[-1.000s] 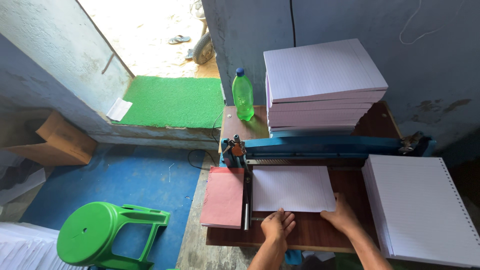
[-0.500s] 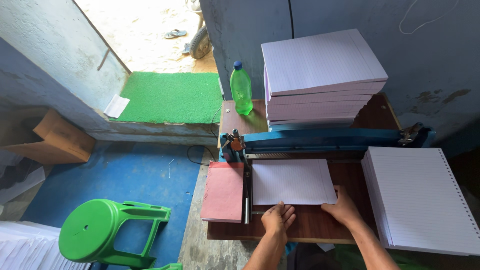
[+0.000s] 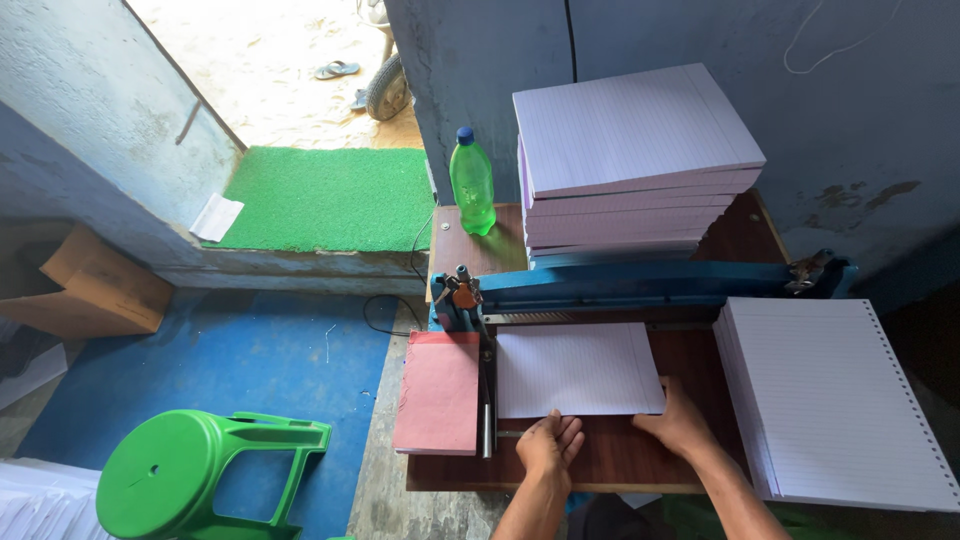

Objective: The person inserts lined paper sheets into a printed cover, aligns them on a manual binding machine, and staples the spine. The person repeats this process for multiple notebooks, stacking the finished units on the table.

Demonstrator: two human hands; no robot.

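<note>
Both hands, my left hand (image 3: 548,447) and right hand (image 3: 680,425), lie flat (nothing pinched) on the lined sheet's (image 3: 577,369) near edge. It sits by the blue machine (image 3: 640,285), barely moved since before.

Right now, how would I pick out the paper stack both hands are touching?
On the wooden table, in front of the blue punching machine, lies a thin lined stack. The left hand and right hand press its near edge; its neighbours are thicker or pink.

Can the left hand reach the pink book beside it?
Probably yes: the left hand rests at the ruled sheets' near edge, and the pink book lies just beyond the black bar, uncovered.
</note>
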